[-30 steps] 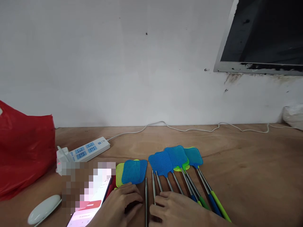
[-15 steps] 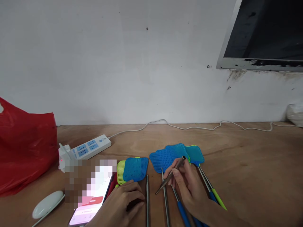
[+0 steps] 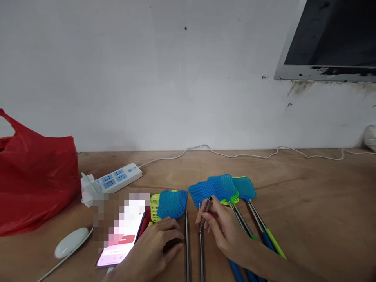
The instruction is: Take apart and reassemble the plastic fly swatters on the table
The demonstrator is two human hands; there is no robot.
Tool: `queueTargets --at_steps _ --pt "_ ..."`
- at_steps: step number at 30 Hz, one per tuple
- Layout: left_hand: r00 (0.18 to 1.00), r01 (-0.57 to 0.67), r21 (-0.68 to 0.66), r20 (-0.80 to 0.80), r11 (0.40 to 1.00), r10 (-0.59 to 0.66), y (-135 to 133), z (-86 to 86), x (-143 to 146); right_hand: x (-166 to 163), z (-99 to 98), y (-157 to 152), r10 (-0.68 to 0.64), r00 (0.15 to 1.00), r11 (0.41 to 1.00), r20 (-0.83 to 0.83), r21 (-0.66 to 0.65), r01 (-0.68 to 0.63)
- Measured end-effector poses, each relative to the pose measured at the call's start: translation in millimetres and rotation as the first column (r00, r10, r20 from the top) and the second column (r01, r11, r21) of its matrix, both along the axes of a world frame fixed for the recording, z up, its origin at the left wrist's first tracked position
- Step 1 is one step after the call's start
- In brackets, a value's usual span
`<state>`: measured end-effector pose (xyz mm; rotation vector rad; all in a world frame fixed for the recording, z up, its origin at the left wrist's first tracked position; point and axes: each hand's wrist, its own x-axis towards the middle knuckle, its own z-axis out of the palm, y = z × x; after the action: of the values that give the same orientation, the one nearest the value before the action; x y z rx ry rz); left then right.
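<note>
My left grip (image 3: 161, 239) curls loosely open, seemingly empty, while my right grip (image 3: 221, 225) pinches a tilted metal rod (image 3: 206, 207) at lower centre, a handling step that, I judge, next calls for steadiness.

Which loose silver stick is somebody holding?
The slanted silver stick, pinched in the right hand. It alone is held; the two other loose sticks lie side by side on the table.
</note>
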<state>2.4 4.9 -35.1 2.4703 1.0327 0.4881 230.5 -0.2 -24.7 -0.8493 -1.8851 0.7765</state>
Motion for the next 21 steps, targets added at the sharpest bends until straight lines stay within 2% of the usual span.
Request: queueTargets --at_steps 3,5,8,10,13,15,21 --pt "1.0 -0.002 -0.006 -0.001 1.0 0.002 0.3 0.5 -0.4 9.3 7.1 -3.3 -0.031 0.996 0.999 -0.081 0.015 0.032" --pt "1.0 0.0 -0.002 0.0 1.0 0.0 0.8 0.4 -0.7 18.1 10.3 -4.8 -0.093 0.991 0.986 -0.093 0.133 0.105" --pt "1.0 0.004 -0.005 -0.005 1.0 -0.004 1.5 -0.4 -1.0 30.1 9.1 -4.3 -0.109 0.991 0.927 0.076 0.367 0.074" --pt "1.0 0.001 -0.006 -0.014 1.0 -0.001 1.4 -0.4 -0.9 34.5 4.0 -3.0 -0.07 0.964 0.913 0.255 0.407 -0.041" --pt "1.0 -0.012 -0.012 -0.027 1.0 0.012 0.2 1.4 0.0 35.5 -6.3 -2.1 0.027 0.868 0.919 0.496 0.33 -0.217" --pt "0.999 -0.018 -0.02 -0.031 1.0 0.018 -1.0 3.1 0.9 34.2 -11.0 -3.1 0.074 0.817 0.929 0.572 0.258 -0.265" --pt "1.0 -0.013 0.001 -0.014 1.0 0.013 -2.5 2.3 3.1 28.6 -8.9 -10.3 0.073 0.791 0.965 0.607 0.158 -0.21"
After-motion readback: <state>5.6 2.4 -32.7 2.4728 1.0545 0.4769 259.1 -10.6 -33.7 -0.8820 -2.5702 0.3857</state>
